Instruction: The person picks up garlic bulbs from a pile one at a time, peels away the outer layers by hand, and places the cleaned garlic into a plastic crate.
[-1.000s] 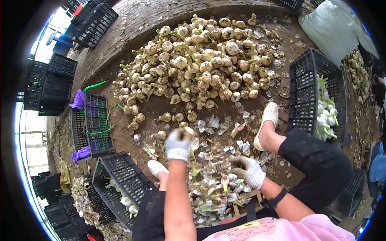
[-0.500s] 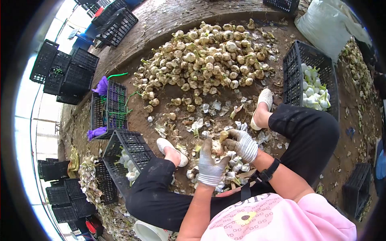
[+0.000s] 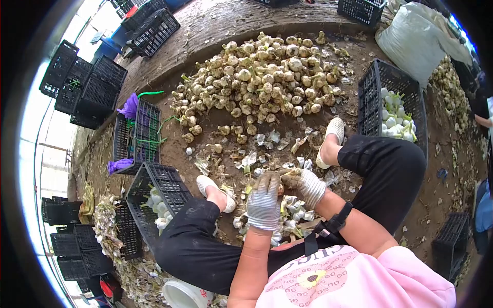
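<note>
Gripped garlic bulb [image 3: 280,190], half-hidden, seemingly tan-brown.

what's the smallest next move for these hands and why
Probably a peel: steady the garlic bulb with the right hand and strip its skin with the left hand. Both gloved hands meet at the bulb, mostly hidden; loose pale skins litter the ground, and the bulbs in the right-side crate look white and clean.
</note>
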Demonstrator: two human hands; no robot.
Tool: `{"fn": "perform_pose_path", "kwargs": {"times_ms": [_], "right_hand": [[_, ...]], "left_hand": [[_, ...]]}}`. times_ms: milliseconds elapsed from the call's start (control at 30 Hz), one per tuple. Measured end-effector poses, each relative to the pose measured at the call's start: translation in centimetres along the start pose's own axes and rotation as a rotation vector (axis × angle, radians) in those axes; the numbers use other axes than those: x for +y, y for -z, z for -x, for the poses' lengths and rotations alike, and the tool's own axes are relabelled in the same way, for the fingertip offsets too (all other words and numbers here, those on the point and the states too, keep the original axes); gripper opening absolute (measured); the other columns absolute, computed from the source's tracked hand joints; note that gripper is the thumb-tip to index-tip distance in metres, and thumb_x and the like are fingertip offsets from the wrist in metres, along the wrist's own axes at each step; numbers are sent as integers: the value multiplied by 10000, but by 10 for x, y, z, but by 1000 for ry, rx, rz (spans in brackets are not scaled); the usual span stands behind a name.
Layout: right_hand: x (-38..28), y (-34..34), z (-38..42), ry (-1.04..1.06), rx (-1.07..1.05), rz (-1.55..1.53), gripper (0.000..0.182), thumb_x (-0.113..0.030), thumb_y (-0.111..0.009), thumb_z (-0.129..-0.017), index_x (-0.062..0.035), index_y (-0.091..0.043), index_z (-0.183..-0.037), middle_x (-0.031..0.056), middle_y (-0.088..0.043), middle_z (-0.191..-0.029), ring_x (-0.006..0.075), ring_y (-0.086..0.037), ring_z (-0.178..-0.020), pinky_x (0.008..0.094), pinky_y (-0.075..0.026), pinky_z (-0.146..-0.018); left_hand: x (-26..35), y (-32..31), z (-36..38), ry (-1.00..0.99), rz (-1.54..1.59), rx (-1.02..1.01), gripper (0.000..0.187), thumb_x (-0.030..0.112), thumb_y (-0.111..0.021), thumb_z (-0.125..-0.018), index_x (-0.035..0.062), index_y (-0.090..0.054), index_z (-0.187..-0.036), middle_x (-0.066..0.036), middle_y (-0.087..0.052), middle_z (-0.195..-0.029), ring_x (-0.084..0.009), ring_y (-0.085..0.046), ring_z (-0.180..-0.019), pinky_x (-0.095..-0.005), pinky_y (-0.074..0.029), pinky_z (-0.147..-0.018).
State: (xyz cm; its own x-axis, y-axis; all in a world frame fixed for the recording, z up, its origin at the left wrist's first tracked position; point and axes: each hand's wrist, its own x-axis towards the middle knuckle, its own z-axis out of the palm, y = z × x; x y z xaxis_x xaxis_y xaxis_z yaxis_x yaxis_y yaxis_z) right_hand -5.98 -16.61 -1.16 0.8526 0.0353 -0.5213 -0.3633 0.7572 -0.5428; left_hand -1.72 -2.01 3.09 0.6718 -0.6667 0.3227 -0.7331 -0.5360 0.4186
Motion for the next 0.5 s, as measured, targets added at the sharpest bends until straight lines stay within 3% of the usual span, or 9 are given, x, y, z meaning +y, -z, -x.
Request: {"fn": "perform_pose_path", "kwargs": {"times_ms": [67,200,300,333,433,467,500], "right_hand": [[-2,2,-1,-66,-19,-13,312,-166,-666,-791,-47,-596,-1070,61,-645,-941,178,-627,-825,330,-538,-735],[-2,-3,0,-93,-4,43,295,-123,-662,-777,-39,-602,-1053,50,-646,-916,157,-624,-800,309,-532,-702],[-2,-7,3,-73,27,211,248,-82,-646,-768,-42,-615,-1011,30,-643,-876,134,-610,-760,286,-516,-663],[-2,-6,3,-74,-1,319,216,-48,-641,-750,-40,-623,-965,19,-636,-842,121,-590,-715,266,-492,-650],[-9,-15,14,111,-68,721,211,-41,-655,-736,-29,-621,-945,18,-631,-829,109,-575,-713,257,-477,-656],[-8,-16,16,193,-95,748,232,-34,-668,-727,-25,-617,-954,18,-628,-840,87,-558,-746,254,-470,-675],[-7,-17,16,295,-95,842,227,-30,-665,-731,-26,-616,-953,16,-627,-843,83,-554,-758,254,-470,-681]], "left_hand": [[-3,0,-1,-38,-24,23,610,38,-730,-558,46,-527,-1133,-165,-521,-1132,-340,-527,-1003,-400,-438,-856],[-4,12,-1,90,94,9,651,51,-774,-508,56,-535,-1114,-154,-508,-1076,-332,-499,-981,-388,-433,-842],[-13,13,6,219,273,-66,579,57,-771,-530,50,-543,-1063,-162,-505,-1073,-334,-495,-985,-387,-433,-838],[-18,14,7,209,298,-60,495,80,-763,-586,31,-530,-1020,-142,-527,-1009,-292,-543,-916,-372,-468,-792],[-29,-5,24,552,953,-60,383,113,-704,-699,12,-509,-1013,-120,-550,-957,-231,-584,-828,-333,-508,-718],[-24,7,19,758,1301,-22,327,199,-621,-798,4,-495,-1029,-113,-566,-913,-194,-602,-770,-299,-524,-670],[-35,-1,26,803,1505,-46,417,336,-588,-826,21,-469,-1072,-126,-578,-916,-212,-631,-747,-325,-522,-549]]}}
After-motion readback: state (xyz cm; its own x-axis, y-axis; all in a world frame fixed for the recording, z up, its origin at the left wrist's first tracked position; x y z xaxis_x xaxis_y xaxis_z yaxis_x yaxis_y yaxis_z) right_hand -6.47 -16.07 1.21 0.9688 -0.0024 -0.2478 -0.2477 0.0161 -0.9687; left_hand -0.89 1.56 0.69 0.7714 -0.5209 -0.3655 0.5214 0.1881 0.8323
